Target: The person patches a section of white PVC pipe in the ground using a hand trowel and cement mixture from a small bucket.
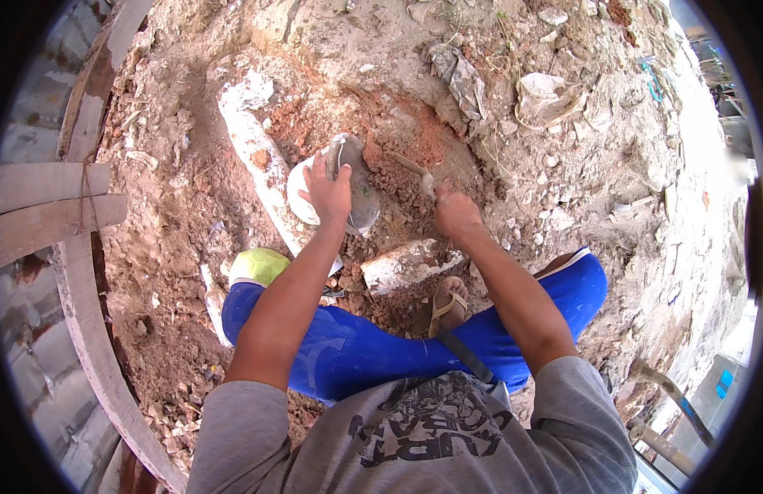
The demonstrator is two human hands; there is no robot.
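Note:
My left hand (327, 196) grips the rim of a white tub (301, 191) that lies tilted on the dirt, its grey, soiled inside facing right. The fingers lie over the rim; what is inside shows only in part. To the right, my right hand (457, 212) is closed in a fist round a small trowel (409, 164). Its narrow, dirt-coated blade points up and left toward the tub's mouth, over loose reddish soil (418, 132). The fist hides the trowel's handle. A gap separates the blade from the tub.
A long white, dirt-crusted pipe (256, 156) lies left of the tub. A shorter whitish piece (406, 267) rests near my sandalled foot (449, 305). Wooden planks (56, 206) stand at far left. Crumpled grey plastic (460, 78) and a wooden-handled tool (669, 391) lie at right.

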